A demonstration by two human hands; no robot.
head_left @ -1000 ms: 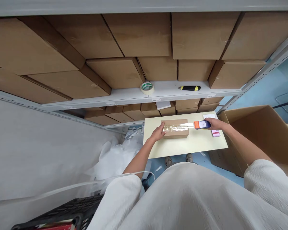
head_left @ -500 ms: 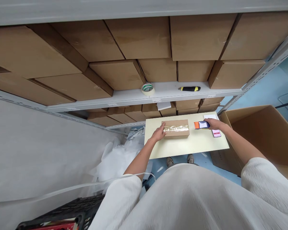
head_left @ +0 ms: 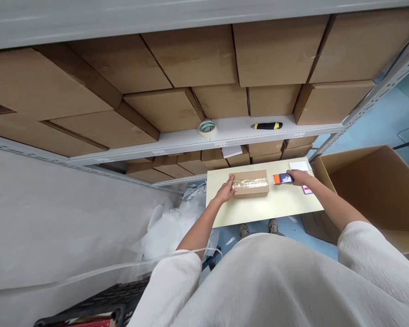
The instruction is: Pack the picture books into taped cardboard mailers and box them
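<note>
Labels point(head_left: 221, 145) too small to read; left fingers point(head_left: 231, 180) clasp box point(head_left: 254, 182), right fingers point(head_left: 292, 172) grip tape dispenser point(head_left: 283, 178).

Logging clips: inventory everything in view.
Table: 1, cream, centre
Carton: 1, brown, table
Dispenser: 1, orange-blue, right hand
Phone: 1, pinkish, table
Card: 1, white, table
Shelving: 1, grey, ahead
Tape: 1, cream, shelving
Knife: 1, black-yellow, shelving
Boxes: many, brown, shelving
Big box: 1, brown, right
Wrapping: heap, white, left
Cord: 1, white, left
Crate: 1, black, left
Shoes: 2, greyish, below
Shirt: 1, white, below
Left hand: 1, bare, carton
Right hand: 1, bare, dispenser
</note>
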